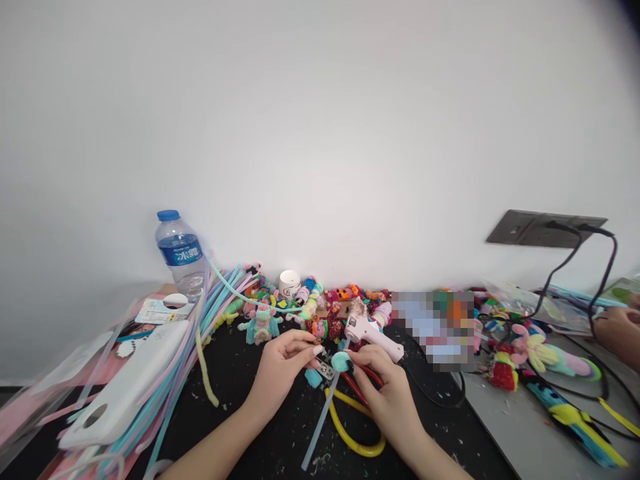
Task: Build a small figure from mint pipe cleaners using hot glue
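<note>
My right hand (387, 390) pinches a small round mint-green fuzzy piece (341, 361) between thumb and fingers. To its left, my left hand (280, 370) has thumb and fingertips pressed together; whatever they hold is too small to make out. Just below the fingertips is a metal tool head (325, 369), apparently part of a tool with a red handle (354, 390) and a yellow looped handle (350, 440). A pale glue gun (373, 335) lies behind my right hand. A translucent glue stick (317, 427) slants across the black mat (225, 440). A small blue scrap (313, 379) sits beside the tool.
Pipe cleaners (173, 400) and a white plastic holder (127, 380) are at left, near a water bottle (181, 253). Several fuzzy figures and a paper cup (289, 283) line the wall. Cables run from the socket (545, 229). Another person's hand (620, 337) is at far right.
</note>
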Motion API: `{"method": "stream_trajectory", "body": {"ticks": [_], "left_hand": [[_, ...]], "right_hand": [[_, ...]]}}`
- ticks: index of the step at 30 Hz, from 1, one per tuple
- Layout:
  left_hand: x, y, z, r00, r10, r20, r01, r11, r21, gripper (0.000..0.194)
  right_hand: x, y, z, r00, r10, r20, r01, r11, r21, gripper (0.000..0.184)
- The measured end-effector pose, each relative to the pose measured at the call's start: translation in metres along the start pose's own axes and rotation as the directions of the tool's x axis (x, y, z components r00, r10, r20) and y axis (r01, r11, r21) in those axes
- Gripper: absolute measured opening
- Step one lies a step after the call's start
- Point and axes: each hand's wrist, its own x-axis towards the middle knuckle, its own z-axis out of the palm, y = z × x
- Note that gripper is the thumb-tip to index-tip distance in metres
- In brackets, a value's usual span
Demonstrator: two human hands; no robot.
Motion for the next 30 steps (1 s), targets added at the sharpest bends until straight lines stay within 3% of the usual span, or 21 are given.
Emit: {"method": "stream_trajectory", "body": {"ticks": [5, 11, 16, 30], "left_hand": [[-0.005, 0.0, 0.001, 0.991, 0.092, 0.099, -0.102, 0.99, 0.098, 0.02], [-0.012, 0.001, 0.007, 0.946, 0.177, 0.273, -0.244, 0.94, 0.237, 0.024], [-0.013, 0.003, 0.009, 0.93, 0.225, 0.291, -0.316, 0.895, 0.317, 0.012], [-0.011, -0.002, 0.007, 0.971, 0.045, 0.235, -0.067, 0.994, 0.085, 0.01]], "right_hand": [[0.0, -0.002, 0.0, 1.0, 0.008, 0.015, -0.008, 1.0, 0.001, 0.014], [-0.003, -0.003, 0.001, 0.999, -0.004, 0.041, 0.004, 1.0, 0.013, 0.016], [-0.003, -0.005, 0.004, 0.999, -0.029, 0.046, 0.029, 1.0, 0.012, 0.015], [0.0, -0.002, -0.002, 0.993, -0.087, 0.081, 0.091, 0.994, -0.059, 0.021]]}}
